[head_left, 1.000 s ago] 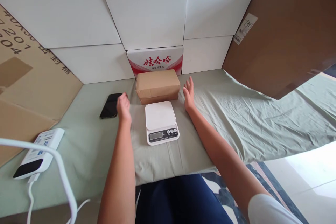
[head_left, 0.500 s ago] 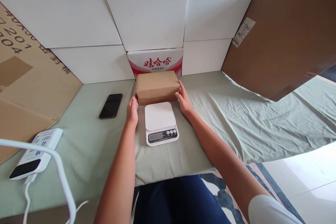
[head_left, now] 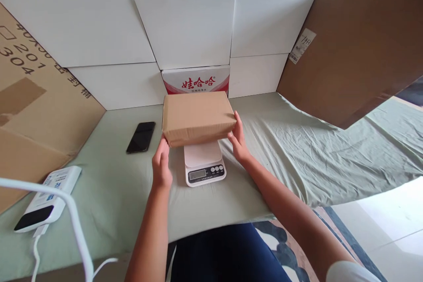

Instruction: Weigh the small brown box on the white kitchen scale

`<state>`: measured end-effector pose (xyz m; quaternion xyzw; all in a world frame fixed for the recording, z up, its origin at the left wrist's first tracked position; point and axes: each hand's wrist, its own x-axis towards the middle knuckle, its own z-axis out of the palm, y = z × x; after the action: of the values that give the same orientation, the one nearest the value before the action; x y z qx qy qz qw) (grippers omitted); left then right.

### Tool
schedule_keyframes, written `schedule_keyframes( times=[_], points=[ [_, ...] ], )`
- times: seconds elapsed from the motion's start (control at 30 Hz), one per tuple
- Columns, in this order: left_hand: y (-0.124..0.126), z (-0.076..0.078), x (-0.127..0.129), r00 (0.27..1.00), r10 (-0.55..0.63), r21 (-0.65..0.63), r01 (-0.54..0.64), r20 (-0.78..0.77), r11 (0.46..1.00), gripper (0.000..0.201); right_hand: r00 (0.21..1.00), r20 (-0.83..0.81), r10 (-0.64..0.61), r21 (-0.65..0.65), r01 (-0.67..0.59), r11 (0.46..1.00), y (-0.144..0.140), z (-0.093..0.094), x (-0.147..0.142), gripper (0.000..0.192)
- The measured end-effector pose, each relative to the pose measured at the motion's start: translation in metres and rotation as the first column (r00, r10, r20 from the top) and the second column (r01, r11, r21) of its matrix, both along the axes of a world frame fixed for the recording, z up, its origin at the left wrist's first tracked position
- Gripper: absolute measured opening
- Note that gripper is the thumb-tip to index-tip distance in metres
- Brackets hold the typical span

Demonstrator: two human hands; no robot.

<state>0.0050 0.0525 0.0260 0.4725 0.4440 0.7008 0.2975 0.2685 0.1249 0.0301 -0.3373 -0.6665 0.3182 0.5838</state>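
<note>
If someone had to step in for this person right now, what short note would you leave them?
Left hand: grip on the lower left end of the brown parcel.
Right hand: grip on the parcel's right end.
The parcel is held between both hands above the white scale, covering the back of its platform; whether it touches the platform cannot be told.
The scale sits on the green cloth, display and buttons facing the person. A black phone lies to its left.
Done: parcel picked up and over the scale.
Left: probably set it down on the platform, let go and read the display.
</note>
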Motion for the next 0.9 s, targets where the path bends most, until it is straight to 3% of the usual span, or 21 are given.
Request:
schedule_keyframes(
  times=[0.1, 0.2, 0.6, 0.77, 0.9],
  points=[
    [-0.038, -0.011, 0.002, 0.999, -0.034, -0.022, 0.033, -0.036, 0.999, 0.088, 0.999, 0.033, 0.018, -0.021, -0.018, 1.000, -0.029, -0.008, 0.011, 0.085],
    [-0.052, -0.019, 0.004, 0.999, -0.037, -0.047, 0.035, -0.033, 0.998, 0.091, 0.999, 0.031, 0.025, -0.019, -0.025, 1.000, -0.044, -0.012, 0.017, 0.080],
    [-0.053, -0.022, 0.004, 0.999, 0.000, -0.066, -0.002, -0.035, 0.998, 0.086, 0.996, 0.089, -0.014, -0.008, 0.015, 1.000, -0.045, -0.007, 0.016, 0.075],
    [-0.052, -0.019, 0.003, 0.998, 0.050, 0.011, -0.050, -0.026, 0.999, 0.082, 0.989, 0.027, -0.148, 0.051, 0.146, 0.988, -0.044, -0.002, 0.019, 0.074],
    [-0.051, -0.015, 0.003, 0.996, 0.082, 0.015, -0.082, -0.032, 0.997, 0.080, 0.988, -0.007, -0.155, 0.060, 0.155, 0.986, -0.044, 0.000, 0.019, 0.070]
  ],
)
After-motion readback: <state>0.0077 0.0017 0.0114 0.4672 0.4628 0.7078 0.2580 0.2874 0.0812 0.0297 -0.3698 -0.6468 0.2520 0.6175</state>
